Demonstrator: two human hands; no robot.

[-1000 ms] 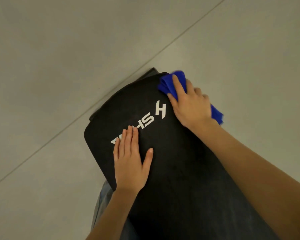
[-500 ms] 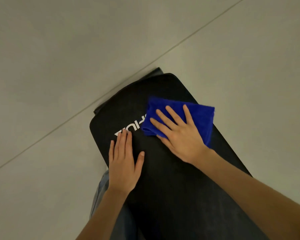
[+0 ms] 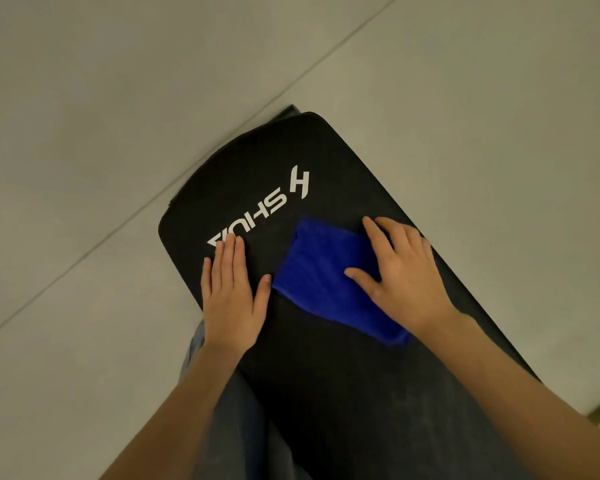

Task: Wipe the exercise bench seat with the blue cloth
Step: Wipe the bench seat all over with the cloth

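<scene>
**Head cam: mid-wipe, cloth on seat centre**

Head view, what I see rn: right hand (image 3: 404,275) flat and spread on the cloth (image 3: 321,282), pressing it down on the seat (image 3: 326,393), not gripping. Cloth sits folded mid-seat, just below the white logo (image 3: 260,211), near the right edge. Left hand (image 3: 231,292) flat on bare seat beside the cloth, fingers together, thumb out, holding nothing, fingertips touching the logo's end. Looks like bracing.

Step, imo: wiping in progress, far end of seat. Next move needs even palm pressure and strokes over the part nearer me. Left hand covers a patch, so it has to shift. Floor (image 3: 118,98) around is plain tile.
</scene>
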